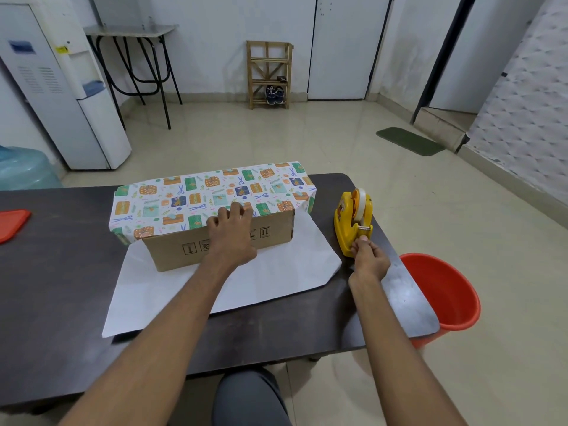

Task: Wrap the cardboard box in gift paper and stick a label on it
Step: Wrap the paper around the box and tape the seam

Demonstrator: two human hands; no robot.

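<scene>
Holding the flap down, my left hand [233,232] sits at the box's top front edge, fingers bent over the edge of the gift paper [209,192] and gripping it against the cardboard. The cardboard box [215,250] lies lengthwise at 12 o'clock on the dark table [61,256]. The printed paper covers its top, and the front face is still bare. The sheet's white underside spreads flat from under the box toward me, at 6 o'clock of it. At 3 o'clock of the box stands the yellow tape dispenser [347,222], just beside the paper's edge. My right hand [370,258] is at its near end, thumb and forefinger pinching the tape [364,207] at the cutter. A red bucket [442,290] stands on the floor at 4 o'clock.
</scene>
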